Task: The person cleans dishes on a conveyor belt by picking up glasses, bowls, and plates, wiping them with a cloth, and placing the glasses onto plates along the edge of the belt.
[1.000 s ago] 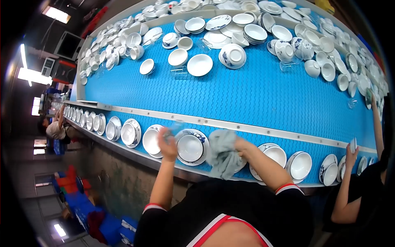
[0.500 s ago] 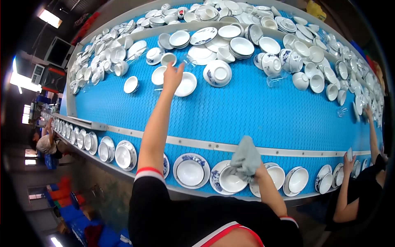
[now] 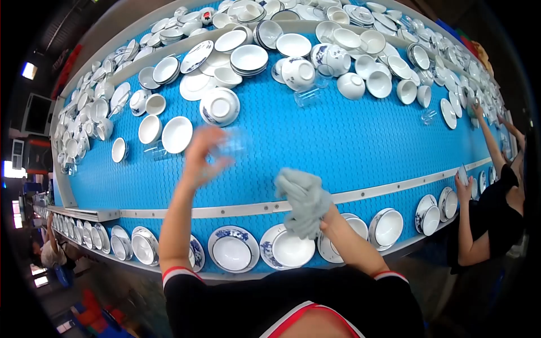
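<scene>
My left hand [image 3: 202, 156], smeared by motion, holds a clear drinking glass [image 3: 232, 142] between thumb and fingers above the blue belt [image 3: 265, 149]. Just beyond it an upturned bowl with blue decoration [image 3: 220, 107] lies on the belt, with a white bowl [image 3: 177, 134] to its left. A grey cloth [image 3: 303, 201] is bunched in my right hand [image 3: 328, 217], which it mostly covers. That hand is over the near rail, above a bowl set on a blue-patterned plate [image 3: 292, 248].
Bowls, plates and cups crowd the belt's far side. More glasses lie on it, including one near a patterned bowl [image 3: 307, 97]. A metal rail [image 3: 242, 209] divides off a near lane of bowls on plates. Co-workers stand at right [image 3: 490, 219] and far left [image 3: 53, 253].
My left hand has come back from among the dishes, now with a glass in it. My right hand has lifted the cloth slightly. The whole view has shifted as my head turned.
</scene>
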`<state>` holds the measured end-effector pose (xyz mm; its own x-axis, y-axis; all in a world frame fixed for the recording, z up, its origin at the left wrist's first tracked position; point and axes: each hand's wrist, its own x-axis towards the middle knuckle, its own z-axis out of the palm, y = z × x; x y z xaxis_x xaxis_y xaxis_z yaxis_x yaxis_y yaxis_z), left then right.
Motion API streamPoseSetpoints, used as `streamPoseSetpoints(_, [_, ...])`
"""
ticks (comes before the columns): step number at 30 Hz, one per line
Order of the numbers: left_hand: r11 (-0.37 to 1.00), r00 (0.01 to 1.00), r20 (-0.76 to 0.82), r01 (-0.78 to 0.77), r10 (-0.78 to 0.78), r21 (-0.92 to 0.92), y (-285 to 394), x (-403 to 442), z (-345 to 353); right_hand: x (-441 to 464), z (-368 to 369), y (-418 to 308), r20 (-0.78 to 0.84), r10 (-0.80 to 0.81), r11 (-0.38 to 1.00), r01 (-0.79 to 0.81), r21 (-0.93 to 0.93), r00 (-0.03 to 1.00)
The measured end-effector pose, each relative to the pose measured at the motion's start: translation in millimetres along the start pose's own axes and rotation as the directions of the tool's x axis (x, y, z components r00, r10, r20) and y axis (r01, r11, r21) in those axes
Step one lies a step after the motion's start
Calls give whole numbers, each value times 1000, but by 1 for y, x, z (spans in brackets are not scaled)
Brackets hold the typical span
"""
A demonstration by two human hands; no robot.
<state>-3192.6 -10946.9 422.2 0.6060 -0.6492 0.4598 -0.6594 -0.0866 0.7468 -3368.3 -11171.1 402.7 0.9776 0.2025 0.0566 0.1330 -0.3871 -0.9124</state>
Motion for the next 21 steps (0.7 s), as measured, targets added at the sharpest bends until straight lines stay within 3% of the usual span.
streamPoseSetpoints(1, [986,988,137,-84,63,146,46,-5,23,-5,5,7,11,72,976,-73,206,997])
streamPoseSetpoints(2, [992,968,237,-99,77,84,69,-18,50,-14,11,14,40,145,912,-149,382,989])
streamPoseSetpoints(4, [983,988,137,-97,75,155,108,-38,95,-47,32,29,55,188,837,-189,513,981])
streamPoseSetpoints(5, [983,988,134,-94,73,160,118,-42,110,-62,38,35,34,166,855,-161,493,986])
streamPoseSetpoints(6, [983,996,57,54,-65,176,125,-44,124,-73,43,42,-5,105,905,-94,414,994])
streamPoseSetpoints(7, [962,978,-22,207,-206,181,131,-47,137,-81,43,51,-29,-21,959,28,283,999])
streamPoseSetpoints(8, [959,977,-25,212,-212,186,134,-49,150,-85,39,63,-33,-175,975,178,135,984])
streamPoseSetpoints(9, [913,910,-92,407,-404,11,136,-50,162,-86,33,77,-20,-322,947,323,7,946])
streamPoseSetpoints(10, [807,801,-121,565,-587,-173,136,-53,173,-85,18,75,-22,-324,946,324,13,946])
streamPoseSetpoints(12, [746,751,-63,637,-657,-196,138,-67,184,-69,-31,69,469,-355,887,450,-105,809])
streamPoseSetpoints(13, [545,565,-93,720,-820,-430,140,-73,187,-61,-44,69,590,-134,909,336,-247,796])
streamPoseSetpoints(14, [305,350,-60,706,-935,-639,141,-80,189,-59,-51,92,501,-212,848,412,-332,839])
streamPoseSetpoints(16, [490,281,-403,536,-871,-687,138,-110,180,-42,-75,123,257,-388,702,464,-540,885])
streamPoseSetpoints(17, [603,249,-584,577,-772,-551,137,-126,176,-20,-94,132,105,-485,625,427,-654,868])
streamPoseSetpoints(18, [677,225,-738,622,-636,-394,137,-144,172,1,-106,159,-8,-360,768,292,-570,933])
streamPoseSetpoints(20, [555,186,-742,781,-645,-286,136,-194,163,46,-126,171,-211,-207,904,104,-416,955])
streamPoseSetpoints(21, [557,189,-747,782,-637,-278,139,-197,169,72,-132,177,-257,-195,875,50,-481,947])
